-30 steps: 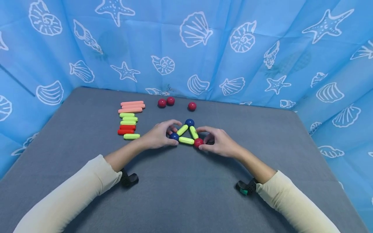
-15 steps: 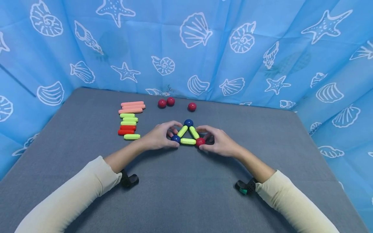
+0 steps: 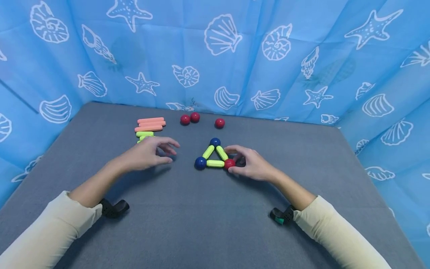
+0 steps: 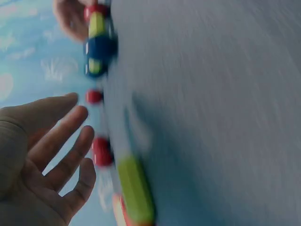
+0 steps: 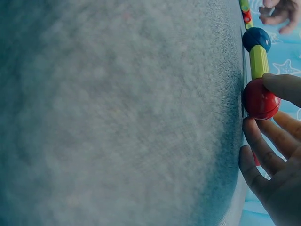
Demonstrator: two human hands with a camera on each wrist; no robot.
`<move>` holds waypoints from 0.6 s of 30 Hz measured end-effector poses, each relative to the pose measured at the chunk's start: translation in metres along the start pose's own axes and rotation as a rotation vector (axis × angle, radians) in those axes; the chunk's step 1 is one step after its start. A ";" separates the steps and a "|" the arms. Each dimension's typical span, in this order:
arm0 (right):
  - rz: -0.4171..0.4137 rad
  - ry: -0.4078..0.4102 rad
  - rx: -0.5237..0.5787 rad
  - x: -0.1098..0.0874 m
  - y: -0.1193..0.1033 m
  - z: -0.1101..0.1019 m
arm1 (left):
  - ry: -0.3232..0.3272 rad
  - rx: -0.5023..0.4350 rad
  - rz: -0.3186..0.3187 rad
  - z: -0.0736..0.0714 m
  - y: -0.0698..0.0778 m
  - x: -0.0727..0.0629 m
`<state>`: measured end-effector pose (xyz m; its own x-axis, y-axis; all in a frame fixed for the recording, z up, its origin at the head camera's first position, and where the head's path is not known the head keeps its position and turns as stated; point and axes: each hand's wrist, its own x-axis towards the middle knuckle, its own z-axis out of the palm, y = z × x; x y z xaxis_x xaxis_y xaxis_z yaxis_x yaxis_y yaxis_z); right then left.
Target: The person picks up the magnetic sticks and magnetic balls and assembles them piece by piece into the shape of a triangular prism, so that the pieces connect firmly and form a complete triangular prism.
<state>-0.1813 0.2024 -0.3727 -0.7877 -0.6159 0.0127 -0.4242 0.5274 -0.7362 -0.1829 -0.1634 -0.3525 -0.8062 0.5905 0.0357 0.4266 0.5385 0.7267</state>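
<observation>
A triangle of three yellow-green rods (image 3: 215, 163) and balls lies flat on the table. Its corners are a blue ball (image 3: 215, 142) at the far tip, a second blue ball (image 3: 200, 163) at the near left and a red ball (image 3: 230, 164) at the near right. My right hand (image 3: 250, 163) holds that red ball between thumb and fingers, as the right wrist view also shows. Away to the left of the triangle, my left hand (image 3: 151, 152) hovers with fingers spread and nothing in them, hiding most of the loose rods below.
Three loose red balls (image 3: 220, 123) lie along the table's back edge. Salmon-pink rods (image 3: 150, 122) and a yellow-green rod (image 3: 145, 133) are lined up at the back left. A blue curtain (image 3: 188, 45) with seashell prints hangs behind the grey table (image 3: 201, 224).
My left hand has let go of the near-left blue ball and moved left toward the loose rods. My right hand stays at the red ball, and the triangle has barely shifted.
</observation>
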 end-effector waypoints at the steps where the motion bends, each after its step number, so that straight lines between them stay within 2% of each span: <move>1: 0.000 -0.001 0.004 0.000 0.000 0.000 | 0.012 0.039 -0.004 -0.005 -0.004 -0.006; 4: 0.002 -0.003 0.006 0.001 0.000 0.000 | 0.034 0.171 -0.023 -0.016 -0.015 -0.021; 8: -0.003 -0.002 0.005 0.000 0.000 0.000 | 0.030 0.301 -0.058 -0.020 -0.024 -0.032; 12: 0.002 -0.003 0.008 0.000 0.000 0.000 | 0.025 0.362 -0.059 -0.017 -0.025 -0.033; 18: 0.016 -0.021 -0.025 0.000 -0.002 -0.001 | -0.014 0.433 -0.007 -0.007 -0.022 -0.027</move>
<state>-0.1808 0.2015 -0.3704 -0.7848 -0.6196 -0.0131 -0.4233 0.5514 -0.7189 -0.1734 -0.1957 -0.3650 -0.8054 0.5923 0.0204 0.5562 0.7434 0.3715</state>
